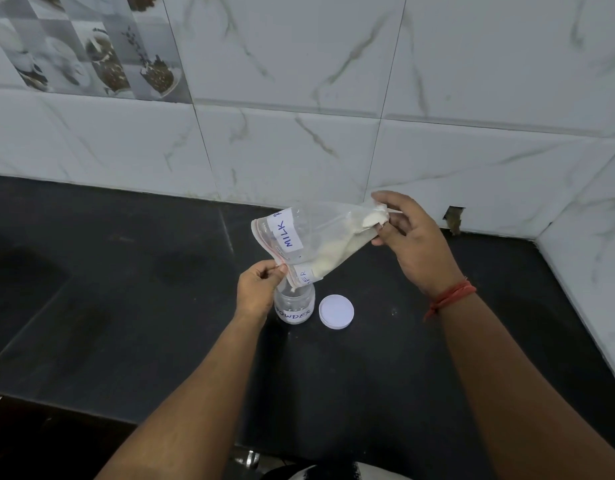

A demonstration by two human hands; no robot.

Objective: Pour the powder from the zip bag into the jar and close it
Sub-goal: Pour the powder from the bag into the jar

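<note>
two bare forearms are seen nearest the lens, reaching forward over a dark, matte stone counter (126, 306). a red thread band (451, 297) is worn at the right wrist.

only the head view is given. the left hand (259, 289) is held just above the jar (295, 304), its thumb and forefinger pinched on the lower corner of the zip bag's open mouth, the other fingers curled in. the right hand (411, 237) is raised higher and to the right, its fingertips pressed on the bag's bunched bottom corner, so that the zip bag (313, 237) is tilted mouth-down toward the jar. the powder (330, 258) is seen as pale, clumpy drifts along the bag's lower fold and in the top corner; a small clump appears at the mouth, just over the jar's opening. the pour is judged to be under way, with much still in the bag.

several risks are judged from here. the jar's mouth is narrow and the bag's mouth wide and floppy, so powder could be spilled on the counter if the pinched corner drifts aside. a clump could be released all at once if the bag is lifted too steeply. the light jar, unheld, could be knocked over by the left hand.

the bag is thin, clear, crinkled film with a paper label. the jar is small, round and clear, also labelled. the lid (336, 311), a flat white disc with a ribbed rim, lies just beside the jar on the right.
</note>
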